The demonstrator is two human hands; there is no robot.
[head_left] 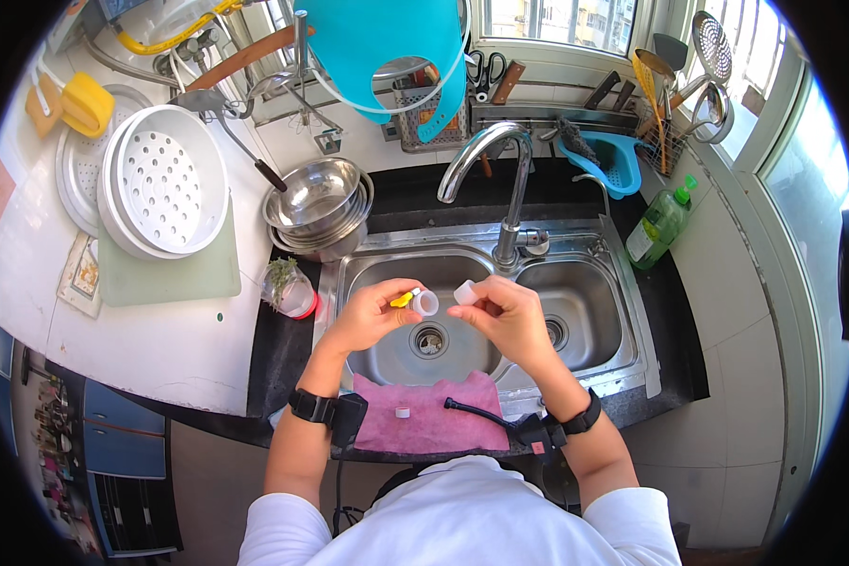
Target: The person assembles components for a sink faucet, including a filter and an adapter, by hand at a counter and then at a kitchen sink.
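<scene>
We see a hollow white piece (426, 304) pinched in the left hand (379, 313), apparently by its side to leave the opening uncovered. Just beside it, the right hand (511, 311) pinches a white cap (465, 291), both over the sink (472, 360), presumably against drips.

Nested steel bowls (316, 196) sit behind a clear jar (291, 287), a green bottle (658, 231) well apart rightward.

Bright daylight enters through the window (580, 24) at the top of your frame, its panes partly bleached. Glints mark the chrome faucet (516, 203) and steel sink (472, 349) at center, while the blue cabinets (125, 453) at lower left sit dimmer and your fisheye view bows straight edges toward a black, blue-fringed rim.
</scene>
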